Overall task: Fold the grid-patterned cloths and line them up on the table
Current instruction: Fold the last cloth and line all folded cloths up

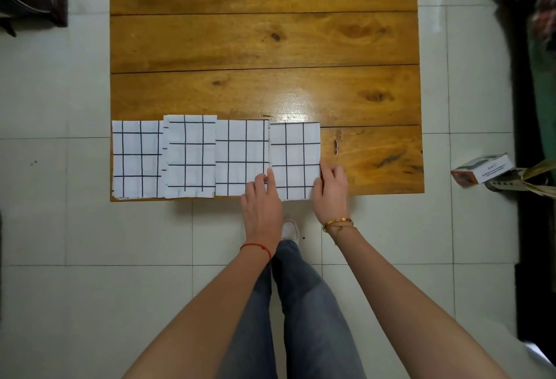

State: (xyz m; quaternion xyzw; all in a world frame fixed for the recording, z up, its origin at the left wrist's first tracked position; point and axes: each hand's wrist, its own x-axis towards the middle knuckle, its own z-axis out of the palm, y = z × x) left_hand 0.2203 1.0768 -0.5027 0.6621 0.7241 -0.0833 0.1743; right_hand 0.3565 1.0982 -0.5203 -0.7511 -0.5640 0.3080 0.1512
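Your left hand and right hand, fingers loosely spread, flank the fourth folded cloth at the tabletop's near edge; nudge unevenly and it may skew or overlap its neighbour.

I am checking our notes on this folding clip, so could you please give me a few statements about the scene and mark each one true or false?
1. Four folded grid cloths lie in a row along the near edge of the wooden table. True.
2. Both hands touch the leftmost cloth. False: the left hand and right hand are at the rightmost cloth; the leftmost cloth is untouched.
3. The second cloth from the left sits slightly farther from the person than its neighbours. True.
4. A small box lies on the table. False: the small box lies on the tiled floor, right of the table.
5. The left wrist wears a red string. True.
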